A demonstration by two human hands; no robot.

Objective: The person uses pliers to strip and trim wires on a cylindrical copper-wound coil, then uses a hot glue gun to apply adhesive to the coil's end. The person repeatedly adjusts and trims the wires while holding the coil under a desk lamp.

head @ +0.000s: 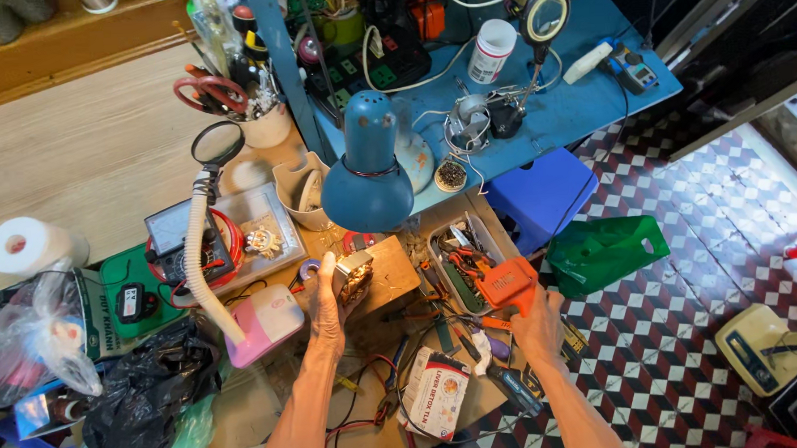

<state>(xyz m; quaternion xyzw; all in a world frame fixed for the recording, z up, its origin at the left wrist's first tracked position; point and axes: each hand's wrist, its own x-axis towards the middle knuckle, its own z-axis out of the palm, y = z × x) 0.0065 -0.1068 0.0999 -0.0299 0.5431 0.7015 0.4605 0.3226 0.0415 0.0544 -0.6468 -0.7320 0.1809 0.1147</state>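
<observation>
Your right hand gripped the orange pistol-shaped soldering gun over the cluttered tabletop while your left hand clasped the small metal transformer, which seemingly awaited careful heat at its terminals.

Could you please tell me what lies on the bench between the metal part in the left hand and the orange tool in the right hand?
In the head view, between the metal part and the orange tool, a tray of small hand tools sits past the wooden block.
</observation>
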